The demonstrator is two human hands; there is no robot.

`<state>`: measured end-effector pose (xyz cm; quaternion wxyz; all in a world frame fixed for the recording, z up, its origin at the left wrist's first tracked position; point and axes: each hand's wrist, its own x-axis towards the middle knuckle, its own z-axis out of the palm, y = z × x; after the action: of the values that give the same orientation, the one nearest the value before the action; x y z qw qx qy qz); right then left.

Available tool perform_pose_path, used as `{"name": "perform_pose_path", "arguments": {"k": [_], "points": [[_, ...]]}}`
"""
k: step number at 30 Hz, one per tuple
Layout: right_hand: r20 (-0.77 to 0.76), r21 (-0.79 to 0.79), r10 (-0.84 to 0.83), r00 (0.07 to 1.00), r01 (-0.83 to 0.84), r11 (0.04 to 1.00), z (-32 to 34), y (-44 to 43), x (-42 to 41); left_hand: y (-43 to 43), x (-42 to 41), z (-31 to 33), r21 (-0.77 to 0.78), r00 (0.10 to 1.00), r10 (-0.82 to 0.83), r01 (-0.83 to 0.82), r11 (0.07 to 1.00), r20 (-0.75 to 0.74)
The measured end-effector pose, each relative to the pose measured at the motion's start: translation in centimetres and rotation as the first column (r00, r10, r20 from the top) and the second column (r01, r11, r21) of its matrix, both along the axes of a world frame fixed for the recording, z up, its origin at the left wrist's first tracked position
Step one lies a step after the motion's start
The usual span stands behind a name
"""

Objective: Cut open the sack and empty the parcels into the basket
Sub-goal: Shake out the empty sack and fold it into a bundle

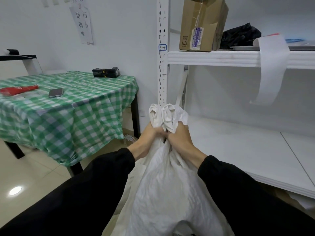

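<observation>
A full white woven sack (163,188) stands upright in front of me, its bunched neck sticking up above my fists. My left hand (150,135) grips the left side of the neck and my right hand (179,135) grips the right side, the two fists touching. A small dark thing shows between the hands; I cannot tell what it is. No basket and no parcels from the sack are in view.
A table with a green checked cloth (71,106) stands at the left, bearing a phone (55,92), a red package (17,90) and a black box (105,72). White shelving (238,58) at the right holds a cardboard box (202,24) and a black bag (240,36).
</observation>
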<state>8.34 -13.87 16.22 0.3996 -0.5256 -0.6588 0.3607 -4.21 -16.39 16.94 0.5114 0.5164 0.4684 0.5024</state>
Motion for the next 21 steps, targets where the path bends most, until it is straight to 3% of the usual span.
{"name": "perform_pose_path", "arguments": {"k": [3,6,10,12,17,21], "points": [[0.019,0.073,0.149,0.989,-0.15,0.986,0.1,-0.5,0.7,-0.5,-0.2,1.2,-0.095,0.992,-0.012,0.024,0.995,0.123],[-0.057,0.052,0.331,0.942,-0.328,0.943,0.4,-1.4,1.0,0.4,-0.1,1.0,-0.053,0.966,0.213,-0.207,0.977,0.144],[-0.073,-0.005,0.483,0.872,-0.485,0.874,-0.2,-0.8,0.8,2.4,-2.0,-0.7,-0.081,0.861,0.488,-0.481,0.873,0.143],[-0.033,-0.049,0.467,0.884,-0.468,0.883,-0.7,-0.3,1.1,2.1,-2.6,-0.1,-0.082,0.811,0.572,-0.566,0.821,0.124],[0.235,-0.043,0.366,0.9,-0.367,0.929,-2.1,0.3,1.1,1.8,-4.4,1.3,-0.132,0.7,0.685,-0.673,0.728,0.203],[0.204,-0.253,0.319,0.926,-0.265,0.931,-2.6,0.0,1.1,1.4,-5.3,2.1,-0.228,0.615,0.731,-0.698,0.679,0.294]]}}
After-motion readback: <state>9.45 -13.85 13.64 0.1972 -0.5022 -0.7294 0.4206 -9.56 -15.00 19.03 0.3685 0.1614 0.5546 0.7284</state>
